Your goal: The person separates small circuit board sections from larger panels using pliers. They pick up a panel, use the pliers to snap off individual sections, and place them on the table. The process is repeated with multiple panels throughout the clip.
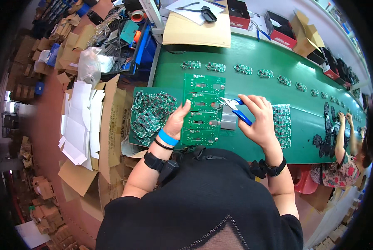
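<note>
My left hand [177,121] grips the left edge of a green circuit board panel [203,109], its thumb lying on the face. The panel carries several board units in a column. In my right hand [259,123] are blue-handled side cutters [242,117], with their jaws at the panel's right edge; whether they touch it I cannot tell. A grey metal block [229,119] sits just right of the panel, partly behind it. Left of my left hand lies a heap of small separate circuit boards [153,112]. More panels [281,127] rest right of my right hand.
Small circuit boards [243,69] line the green table [236,50] beyond my hands. Red boxes [280,31], pliers [259,32] and a cardboard sheet [197,34] lie along the back. A cardboard box [111,121] stands left. At far right, a co-worker [340,173] reaches over black parts [328,129].
</note>
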Demonstrator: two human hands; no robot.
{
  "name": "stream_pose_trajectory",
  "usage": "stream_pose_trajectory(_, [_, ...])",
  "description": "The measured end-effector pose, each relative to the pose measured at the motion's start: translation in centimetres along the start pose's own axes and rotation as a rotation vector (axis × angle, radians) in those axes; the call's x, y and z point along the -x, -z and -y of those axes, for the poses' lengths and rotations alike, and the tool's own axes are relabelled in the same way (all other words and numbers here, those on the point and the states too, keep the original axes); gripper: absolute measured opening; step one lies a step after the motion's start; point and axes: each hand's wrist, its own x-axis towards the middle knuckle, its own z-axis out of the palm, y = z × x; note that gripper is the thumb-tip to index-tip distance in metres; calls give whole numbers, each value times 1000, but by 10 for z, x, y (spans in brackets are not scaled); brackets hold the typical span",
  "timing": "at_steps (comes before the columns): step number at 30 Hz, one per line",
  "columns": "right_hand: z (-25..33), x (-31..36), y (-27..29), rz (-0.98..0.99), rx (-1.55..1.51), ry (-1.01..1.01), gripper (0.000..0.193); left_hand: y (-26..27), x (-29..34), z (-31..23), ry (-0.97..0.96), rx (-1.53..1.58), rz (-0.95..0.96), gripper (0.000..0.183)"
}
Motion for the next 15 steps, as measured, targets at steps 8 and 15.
stream_pose_trajectory(8, [23,-27,-11,-99,242,56,56,-25,6,-3,-136,-155,-39,48])
stream_pose_trajectory(15, [25,-28,-9,-72,280,57,54,-21,7,-1,-129,-200,-33,47])
